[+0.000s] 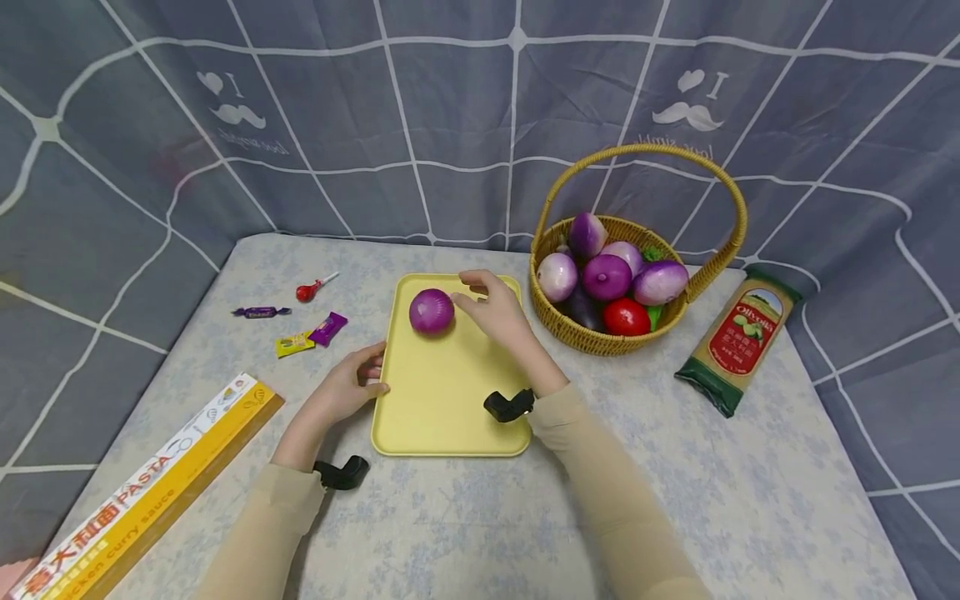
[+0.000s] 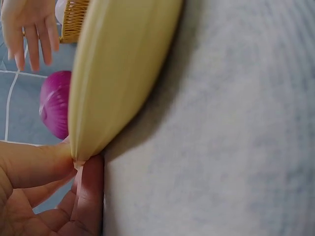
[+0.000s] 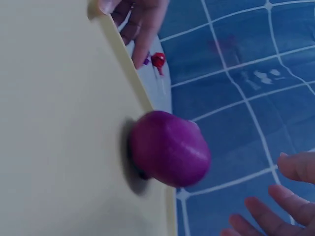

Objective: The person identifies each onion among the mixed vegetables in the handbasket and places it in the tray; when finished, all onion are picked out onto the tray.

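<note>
A pale yellow tray (image 1: 450,396) lies on the table, and a purple onion (image 1: 431,312) sits in its far left part. At the tray's left edge, my left hand (image 1: 347,388) pinches the rim between thumb and fingers; the left wrist view shows this grip on the tray wall (image 2: 125,64) up close. My right hand (image 1: 495,315) is over the far right part of the tray, just right of the onion. In the right wrist view a gap shows between the onion (image 3: 170,148) and the spread fingers of the right hand (image 3: 290,211), which hold nothing.
Right of the tray stands a wicker basket (image 1: 592,340) of onions, eggplant and a tomato, its tall handle arching up. A pasta bag (image 1: 742,337) lies farther right. At left are a lollipop (image 1: 307,292), several wrapped candies (image 1: 327,328) and a long pasta box (image 1: 153,492).
</note>
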Demonstrator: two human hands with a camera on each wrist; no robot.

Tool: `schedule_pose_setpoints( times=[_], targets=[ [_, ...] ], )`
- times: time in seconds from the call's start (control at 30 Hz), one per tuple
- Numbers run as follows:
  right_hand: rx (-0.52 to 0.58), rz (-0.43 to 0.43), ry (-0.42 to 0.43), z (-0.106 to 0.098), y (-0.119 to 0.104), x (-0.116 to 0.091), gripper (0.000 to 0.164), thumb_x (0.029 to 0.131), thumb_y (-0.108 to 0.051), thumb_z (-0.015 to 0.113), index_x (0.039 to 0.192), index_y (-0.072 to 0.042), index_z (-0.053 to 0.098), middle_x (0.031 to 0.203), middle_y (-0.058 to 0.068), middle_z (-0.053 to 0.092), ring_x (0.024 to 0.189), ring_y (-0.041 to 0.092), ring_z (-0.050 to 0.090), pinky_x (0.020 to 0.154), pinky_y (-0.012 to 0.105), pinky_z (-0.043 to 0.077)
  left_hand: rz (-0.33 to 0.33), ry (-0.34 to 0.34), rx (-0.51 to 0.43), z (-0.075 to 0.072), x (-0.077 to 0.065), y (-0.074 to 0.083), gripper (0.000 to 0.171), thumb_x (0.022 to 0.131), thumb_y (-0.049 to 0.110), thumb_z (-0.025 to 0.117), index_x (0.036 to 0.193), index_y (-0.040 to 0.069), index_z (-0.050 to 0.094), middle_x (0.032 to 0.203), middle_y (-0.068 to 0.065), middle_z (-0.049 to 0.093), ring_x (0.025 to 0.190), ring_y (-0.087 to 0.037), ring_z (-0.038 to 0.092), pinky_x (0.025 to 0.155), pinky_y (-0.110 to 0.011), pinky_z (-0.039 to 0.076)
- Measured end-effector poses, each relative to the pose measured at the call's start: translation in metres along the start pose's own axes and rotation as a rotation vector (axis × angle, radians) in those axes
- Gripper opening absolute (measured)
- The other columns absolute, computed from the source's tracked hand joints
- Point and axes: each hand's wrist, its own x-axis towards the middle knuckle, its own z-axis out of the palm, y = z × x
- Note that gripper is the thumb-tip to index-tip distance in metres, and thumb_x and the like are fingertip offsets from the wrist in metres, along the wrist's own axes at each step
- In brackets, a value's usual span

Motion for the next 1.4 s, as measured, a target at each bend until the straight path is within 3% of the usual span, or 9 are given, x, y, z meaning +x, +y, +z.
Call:
schedule_pose_setpoints(
  times=[0.23,0.47,0.7,1.03,1.27,1.4],
  targets=[
    [0.113,-0.051,0.132,-0.039,0.001,-0.013,0.032,0.095,-0.014,0.064,0.123,0.001,0.063,0.126,0.016,0.064,0.120,0.028,0.060,0.104,0.037,0.049,-0.006,0.008,-0.019,0.001,0.000,-0.002,0.070,0.093,0.001,0.064,0.154,0.001,0.029,0.135,-0.022,0.051,0.120,-0.035,0.053,0.103,-0.048,0.045],
    [0.076,-0.082,0.281,-0.079,0.011,-0.021,0.029,0.095,-0.013,0.064,0.121,-0.001,0.065,0.122,0.016,0.067,0.114,0.027,0.064,0.102,0.038,0.050,0.008,0.000,-0.029,0.000,-0.001,-0.003,0.069,0.093,0.002,0.063,0.154,0.000,0.028,0.135,-0.022,0.051,0.120,-0.035,0.053,0.103,-0.048,0.044],
    [0.038,-0.014,0.289,-0.106,0.021,-0.020,0.038,0.093,-0.016,0.067,0.127,-0.001,0.060,0.132,0.016,0.061,0.126,0.028,0.055,0.108,0.040,0.045,0.022,-0.007,-0.035,0.000,-0.002,-0.003,0.069,0.094,0.001,0.062,0.154,0.000,0.028,0.136,-0.023,0.050,0.120,-0.035,0.052,0.102,-0.047,0.044],
    [-0.097,0.084,0.229,-0.107,0.034,-0.014,0.060,0.090,-0.020,0.070,0.144,-0.006,0.047,0.149,0.013,0.047,0.140,0.029,0.042,0.117,0.045,0.033,0.029,-0.011,-0.027,-0.001,-0.003,-0.004,0.069,0.094,0.001,0.062,0.154,-0.001,0.027,0.136,-0.023,0.050,0.120,-0.036,0.052,0.102,-0.048,0.044],
    [-0.119,0.131,0.260,-0.098,0.046,-0.008,0.069,0.089,-0.026,0.070,0.149,-0.009,0.041,0.153,0.013,0.043,0.139,0.033,0.042,0.116,0.049,0.034,0.021,-0.008,-0.027,-0.002,-0.003,-0.004,0.069,0.094,0.002,0.062,0.154,0.000,0.028,0.136,-0.022,0.050,0.119,-0.035,0.052,0.101,-0.047,0.044],
    [-0.159,0.111,0.283,-0.093,0.049,-0.004,0.069,0.088,-0.022,0.070,0.149,-0.007,0.041,0.152,0.015,0.043,0.138,0.034,0.042,0.116,0.049,0.033,0.029,-0.009,-0.027,-0.002,-0.003,-0.005,0.069,0.094,0.003,0.062,0.154,0.000,0.028,0.136,-0.022,0.051,0.119,-0.035,0.053,0.101,-0.047,0.045]
  ],
)
